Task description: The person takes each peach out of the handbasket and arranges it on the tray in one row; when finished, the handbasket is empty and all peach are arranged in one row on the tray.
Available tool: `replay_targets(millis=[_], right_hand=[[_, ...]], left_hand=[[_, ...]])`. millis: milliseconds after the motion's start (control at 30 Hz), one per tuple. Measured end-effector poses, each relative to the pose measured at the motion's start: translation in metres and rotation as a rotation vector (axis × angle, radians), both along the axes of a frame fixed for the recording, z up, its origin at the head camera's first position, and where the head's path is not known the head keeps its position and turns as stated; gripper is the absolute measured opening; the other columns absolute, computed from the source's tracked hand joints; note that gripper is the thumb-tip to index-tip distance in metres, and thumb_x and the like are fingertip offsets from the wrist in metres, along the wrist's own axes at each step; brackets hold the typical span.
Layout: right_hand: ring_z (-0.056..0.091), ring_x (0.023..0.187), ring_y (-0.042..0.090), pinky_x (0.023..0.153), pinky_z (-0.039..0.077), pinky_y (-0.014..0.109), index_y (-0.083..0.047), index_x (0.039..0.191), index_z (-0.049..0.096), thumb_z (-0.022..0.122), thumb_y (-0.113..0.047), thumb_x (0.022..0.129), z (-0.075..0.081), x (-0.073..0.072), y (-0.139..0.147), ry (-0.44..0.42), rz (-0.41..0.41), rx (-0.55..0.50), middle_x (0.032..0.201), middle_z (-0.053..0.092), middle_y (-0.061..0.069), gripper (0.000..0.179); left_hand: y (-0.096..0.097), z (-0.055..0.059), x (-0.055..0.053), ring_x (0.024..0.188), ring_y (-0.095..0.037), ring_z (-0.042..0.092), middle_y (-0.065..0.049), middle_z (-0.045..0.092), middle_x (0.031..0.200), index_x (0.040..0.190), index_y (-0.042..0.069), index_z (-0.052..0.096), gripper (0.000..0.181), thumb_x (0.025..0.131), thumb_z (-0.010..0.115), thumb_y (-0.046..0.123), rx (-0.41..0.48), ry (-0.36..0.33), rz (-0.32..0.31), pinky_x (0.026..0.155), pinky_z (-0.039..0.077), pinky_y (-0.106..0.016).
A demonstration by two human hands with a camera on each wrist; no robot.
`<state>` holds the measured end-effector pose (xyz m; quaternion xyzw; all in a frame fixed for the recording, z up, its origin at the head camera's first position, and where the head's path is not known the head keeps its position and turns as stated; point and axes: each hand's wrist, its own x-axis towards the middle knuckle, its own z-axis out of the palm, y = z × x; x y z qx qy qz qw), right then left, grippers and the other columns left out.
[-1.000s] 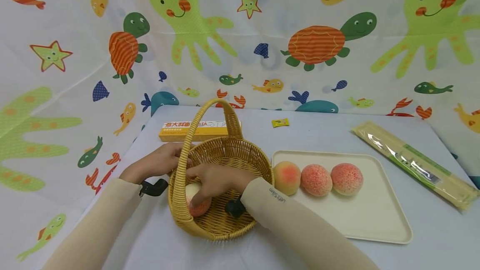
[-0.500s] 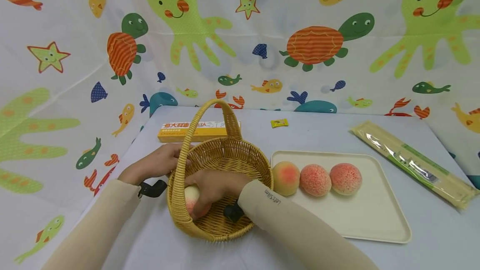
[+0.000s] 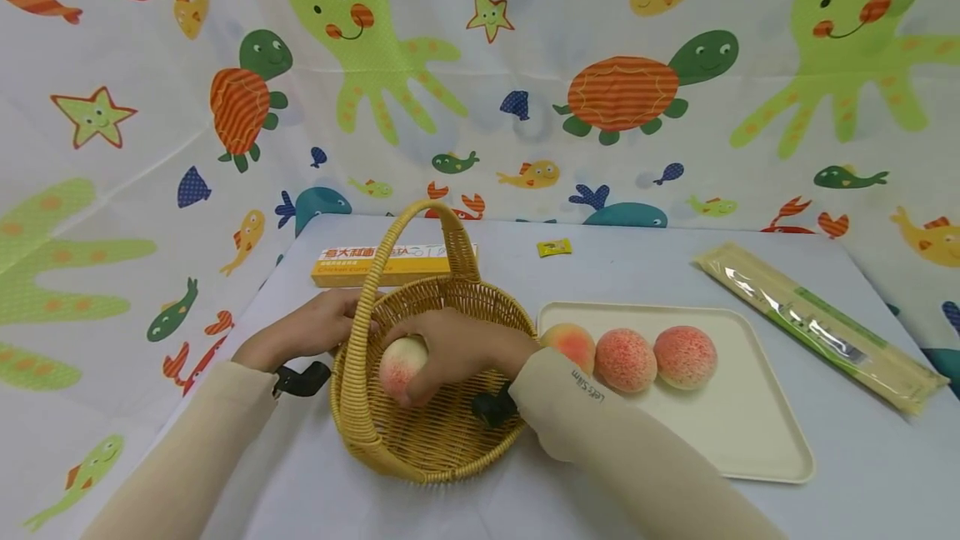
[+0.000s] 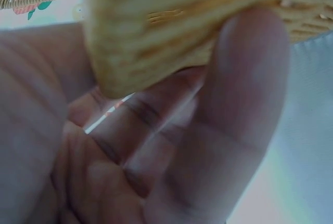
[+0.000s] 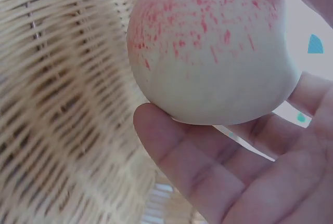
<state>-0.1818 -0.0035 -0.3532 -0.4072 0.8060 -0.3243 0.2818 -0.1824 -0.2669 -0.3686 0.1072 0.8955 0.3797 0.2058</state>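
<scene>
A pale peach with red speckles [image 3: 401,369] is held in my right hand [image 3: 453,352], over the inside of a wicker basket [image 3: 442,448] with a tall arched handle. In the right wrist view the fingers curl round the peach [image 5: 208,63], with the woven wall behind. My left hand [image 3: 322,325] grips the basket's left side by the handle; the left wrist view has its fingers and thumb about the woven rim [image 4: 156,31]. To the right, peaches [image 3: 626,360] sit in a row on a cream tray [image 3: 750,440], the nearest partly behind the right sleeve.
Behind the basket lies a yellow and white pasta box [image 3: 386,265]. A small yellow packet [image 3: 554,247] is at the back of the table. On the far right lies a long beige package [image 3: 821,323]. A printed curtain [image 3: 480,90] stands behind the table.
My right hand has lifted the peach from the basket's lower left, upward and slightly right. The left hand stays on the basket's side. The head view has shifted slightly.
</scene>
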Motion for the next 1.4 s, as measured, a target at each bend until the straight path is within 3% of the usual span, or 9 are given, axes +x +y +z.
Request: replay_targets(millis=[233,467,833,1167,1400], right_hand=[[0.063,0.102,0.013,0.081,0.057,0.030,-0.030,0.137,0.065,0.091,-0.032,0.076,0.006,0.001,0.036,0.012,-0.136,-0.047,0.118,0.066,-0.011,0.067],[0.064,0.102,0.016,0.082,0.058,0.034,-0.030,0.134,0.064,0.089,-0.034,0.076,0.006,0.003,0.068,-0.020,-0.210,-0.108,0.122,0.064,-0.006,0.063],[0.061,0.112,0.024,0.087,0.058,0.038,-0.032,0.138,0.063,0.089,-0.038,0.078,0.010,0.007,0.114,-0.092,-0.363,-0.163,0.127,0.065,-0.003,0.066],[0.062,0.113,0.027,0.089,0.058,0.039,-0.021,0.144,0.059,0.085,-0.029,0.082,0.008,0.011,0.160,-0.107,-0.473,-0.216,0.126,0.067,0.005,0.068],[0.060,0.119,0.030,0.094,0.057,0.042,-0.022,0.146,0.057,0.085,-0.027,0.084,0.005,0.014,0.193,-0.105,-0.581,-0.212,0.133,0.065,0.007,0.068]], left_hand=[[-0.001,-0.001,-0.002,0.077,-0.024,0.073,-0.012,0.075,0.095,0.133,0.000,0.061,0.031,0.103,0.062,0.010,0.004,-0.009,-0.002,0.061,0.063,-0.041],[-0.001,-0.002,-0.002,0.077,-0.024,0.074,-0.012,0.075,0.094,0.133,-0.001,0.061,0.032,0.104,0.062,0.010,0.013,-0.017,-0.003,0.062,0.063,-0.042],[0.000,-0.001,0.000,0.079,-0.024,0.073,-0.013,0.075,0.101,0.144,0.001,0.056,0.043,0.103,0.063,0.013,0.011,-0.021,0.001,0.063,0.064,-0.041],[0.000,-0.001,0.000,0.080,-0.024,0.073,-0.013,0.075,0.099,0.140,-0.001,0.057,0.039,0.103,0.062,0.012,0.023,-0.024,-0.003,0.063,0.064,-0.042],[-0.001,0.002,0.001,0.081,-0.024,0.072,-0.016,0.074,0.107,0.149,0.001,0.052,0.050,0.103,0.064,0.013,0.013,-0.019,0.002,0.063,0.063,-0.041]])
